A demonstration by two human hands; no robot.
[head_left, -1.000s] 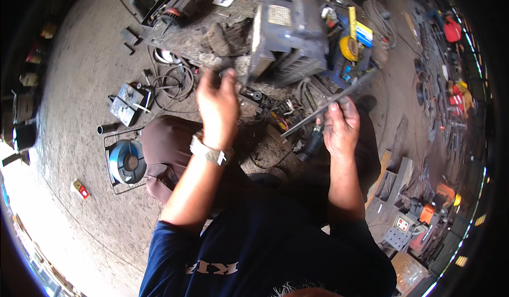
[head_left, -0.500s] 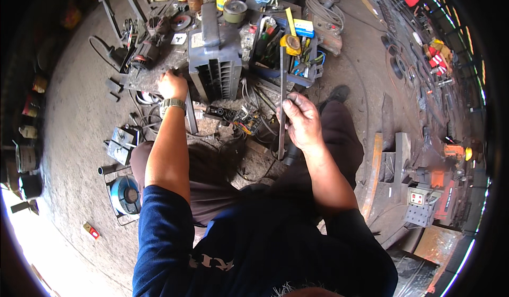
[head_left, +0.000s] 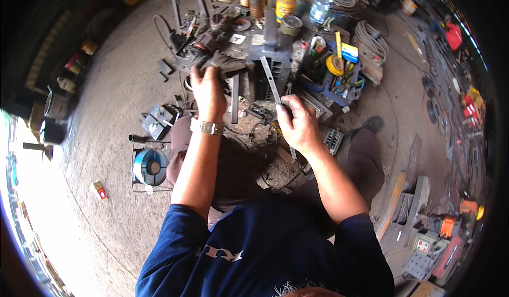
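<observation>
Currently the long flat metal bar is up in the right hand, fingers and thumb closed around it partway along. It's tilted, far end in front of the grey vented case, near end down toward the lap. Dark spots on its face; holes or marks, can't tell.

Left hand is out front by the dark crumpled cloth, fingers bent. Can't tell if it's pinching anything; fingertips are against dark clutter. Nothing visibly bridges the two hands.

Progress, my read: bar picked up, done. It's not set down and I see no second part joined to it, so fitting or placing looks undone. A second dark bar is out of both hands, between the left hand and the case; no sign it's been dealt with.

Tools: grinder is beyond the left hand, not held. Yellow tape measure is at the blue toolbox, right of the case, also not held. So no cutting or measuring at this instant. Whether the bar's already been cut or drilled, one view won't say. Overall: handling stage, no finished piece that I can identify.
</observation>
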